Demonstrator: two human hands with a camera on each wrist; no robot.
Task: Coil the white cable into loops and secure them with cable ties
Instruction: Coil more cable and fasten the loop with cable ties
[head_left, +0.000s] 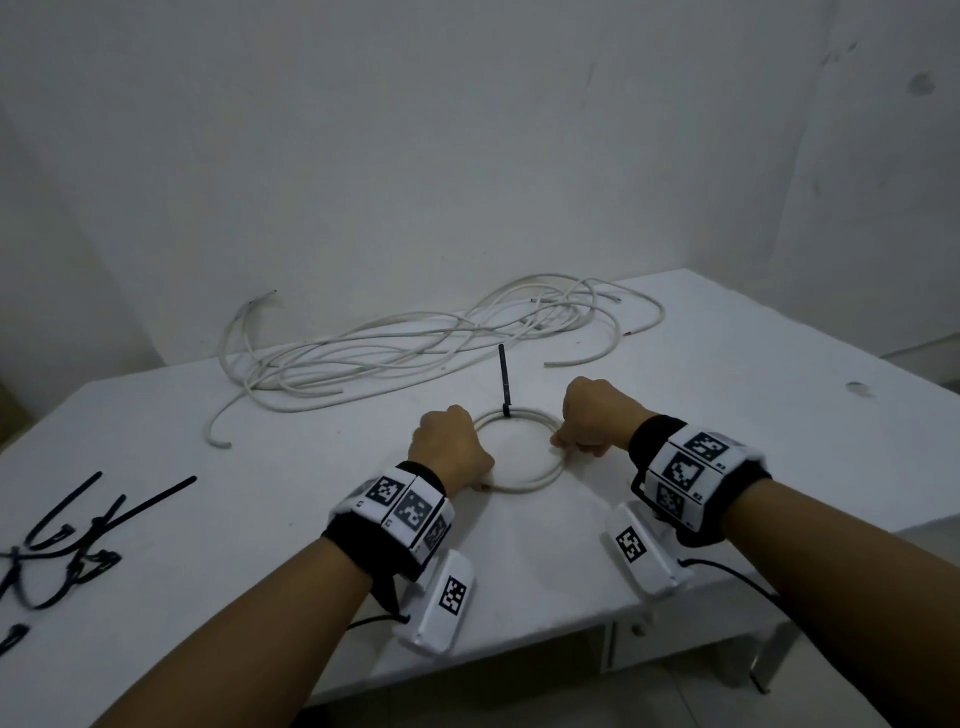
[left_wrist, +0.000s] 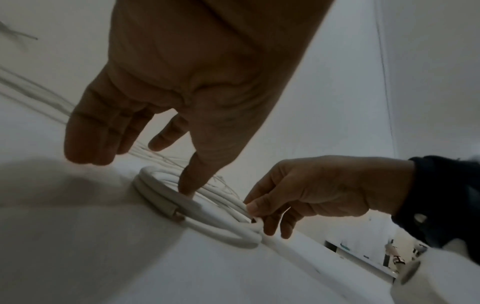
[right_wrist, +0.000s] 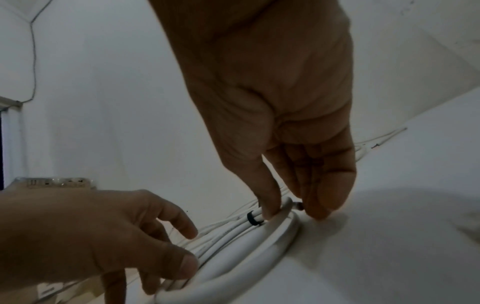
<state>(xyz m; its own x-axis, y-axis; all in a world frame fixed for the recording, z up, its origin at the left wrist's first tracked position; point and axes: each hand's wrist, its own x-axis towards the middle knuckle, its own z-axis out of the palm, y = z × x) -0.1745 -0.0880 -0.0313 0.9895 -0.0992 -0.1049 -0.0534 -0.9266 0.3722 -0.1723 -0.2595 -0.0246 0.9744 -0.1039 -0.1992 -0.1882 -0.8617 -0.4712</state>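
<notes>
I found the small coil of white round cable (head_left: 522, 451) lying flat on the white table (head_left: 260, 519), near its front edge, one black plastic cable tie (head_left: 504, 382) cinched at its far side with the tail standing up. My left hand (head_left: 448, 447) pressed the near-left arc with its thumb, fingers relaxed; my right hand (head_left: 592, 415) pinched the right arc. I judged both held the loops together for another tie. Spare black ties (head_left: 72, 540) lay far left, loose white cable (head_left: 415, 343) behind.
</notes>
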